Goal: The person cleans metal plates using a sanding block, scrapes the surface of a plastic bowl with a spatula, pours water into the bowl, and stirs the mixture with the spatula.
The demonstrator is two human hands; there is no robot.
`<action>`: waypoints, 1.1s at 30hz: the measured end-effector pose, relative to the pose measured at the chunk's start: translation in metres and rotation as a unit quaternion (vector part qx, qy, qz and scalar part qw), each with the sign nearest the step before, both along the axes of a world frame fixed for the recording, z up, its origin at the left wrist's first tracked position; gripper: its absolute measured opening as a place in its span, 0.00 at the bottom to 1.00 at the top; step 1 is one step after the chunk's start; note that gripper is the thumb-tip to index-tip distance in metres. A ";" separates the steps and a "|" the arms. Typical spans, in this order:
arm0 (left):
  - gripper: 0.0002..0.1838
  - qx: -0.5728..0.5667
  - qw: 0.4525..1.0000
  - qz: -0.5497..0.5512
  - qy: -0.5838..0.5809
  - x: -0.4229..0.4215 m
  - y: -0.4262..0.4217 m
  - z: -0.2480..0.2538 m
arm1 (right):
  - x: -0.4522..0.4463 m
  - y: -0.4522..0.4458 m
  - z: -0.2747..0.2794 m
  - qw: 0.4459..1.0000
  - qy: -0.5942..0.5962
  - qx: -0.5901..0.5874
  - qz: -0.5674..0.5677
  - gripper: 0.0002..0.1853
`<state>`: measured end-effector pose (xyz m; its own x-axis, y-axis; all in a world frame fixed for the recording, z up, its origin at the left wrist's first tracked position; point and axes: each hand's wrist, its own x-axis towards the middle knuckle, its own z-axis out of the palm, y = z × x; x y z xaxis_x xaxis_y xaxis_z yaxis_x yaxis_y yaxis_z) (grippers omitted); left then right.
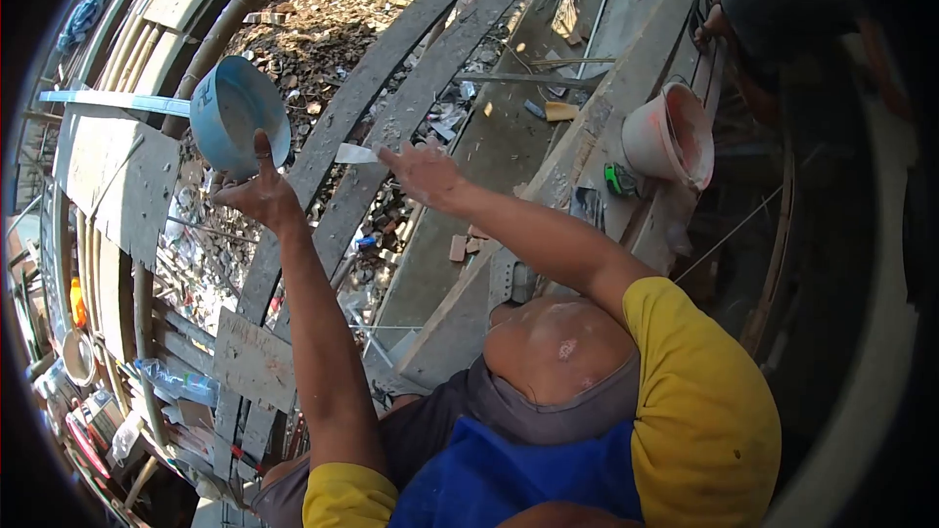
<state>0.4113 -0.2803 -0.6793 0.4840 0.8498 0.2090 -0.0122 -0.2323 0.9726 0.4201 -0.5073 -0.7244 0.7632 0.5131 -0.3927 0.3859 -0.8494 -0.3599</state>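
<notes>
A blue bowl point(210, 122), tipped so its inside shows, is gripped at its lower rim by my left hand point(262, 194), the thumb over the edge. To the right of it my right hand point(426, 172) is closed on a small flat scraper point(356, 154), whose pale blade points left toward the bowl. The blade and the bowl are apart. The scraper's handle is hidden in my fingers. Both hands are held out above long grey planks.
On the planks at the right, a whitish bucket point(649, 142) leans beside a green tape measure point(616, 179). Another person's hand point(716, 23) is at the upper right. Rubble point(303, 49) lies below. Boards point(115, 176) and bamboo poles run along the left.
</notes>
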 end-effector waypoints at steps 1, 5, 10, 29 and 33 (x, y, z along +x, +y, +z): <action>0.45 -0.006 1.000 -0.009 0.000 0.001 -0.001 0.000 | -0.004 0.003 0.000 0.997 -0.026 0.063 -0.040 0.26; 0.48 -0.031 0.999 -0.005 0.024 0.006 -0.009 0.009 | 0.003 -0.010 -0.026 0.994 -0.101 0.030 -0.026 0.26; 0.48 -0.043 0.999 -0.025 -0.016 0.017 -0.019 0.004 | -0.008 -0.049 0.002 0.990 -0.135 -0.030 -0.002 0.21; 0.48 -0.095 0.990 -0.104 -0.026 0.027 -0.036 0.006 | -0.189 -0.342 0.029 0.880 -0.137 -0.178 -0.419 0.16; 0.47 -0.096 0.991 -0.097 -0.016 0.027 -0.039 0.009 | -0.179 -0.343 0.018 0.868 -0.107 -0.167 -0.455 0.17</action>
<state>0.4382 -0.3188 -0.6705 0.6372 0.7674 0.0704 -0.0692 -0.0340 0.9970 0.2407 -0.8507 -0.7068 0.8671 -0.4552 -0.2023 -0.4714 -0.8811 -0.0381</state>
